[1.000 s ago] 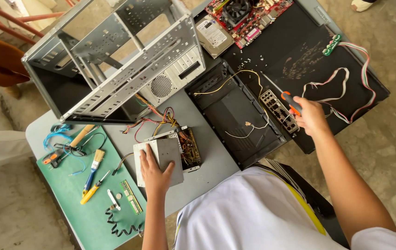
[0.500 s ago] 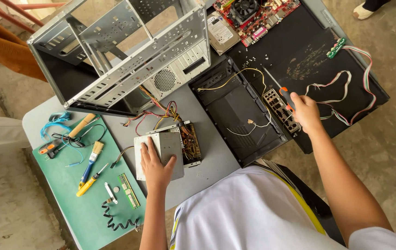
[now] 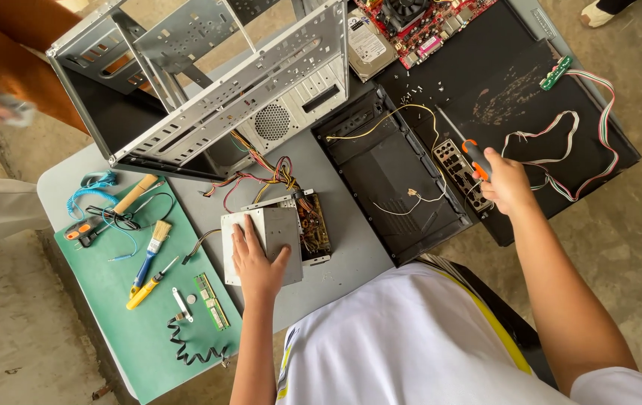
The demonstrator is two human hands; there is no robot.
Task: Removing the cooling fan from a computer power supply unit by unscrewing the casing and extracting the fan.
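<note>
My left hand [image 3: 257, 262] lies flat and open on the smooth grey metal box [image 3: 264, 236], mid-frame. My right hand [image 3: 507, 184] grips the orange-handled screwdriver [image 3: 465, 146] over the flat black panel [image 3: 516, 90].

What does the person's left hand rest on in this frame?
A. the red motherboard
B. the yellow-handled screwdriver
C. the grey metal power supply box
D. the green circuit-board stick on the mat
C: the left hand lies flat on the grey metal power supply box on the grey table, while the right hand grips an orange-handled screwdriver.
</note>
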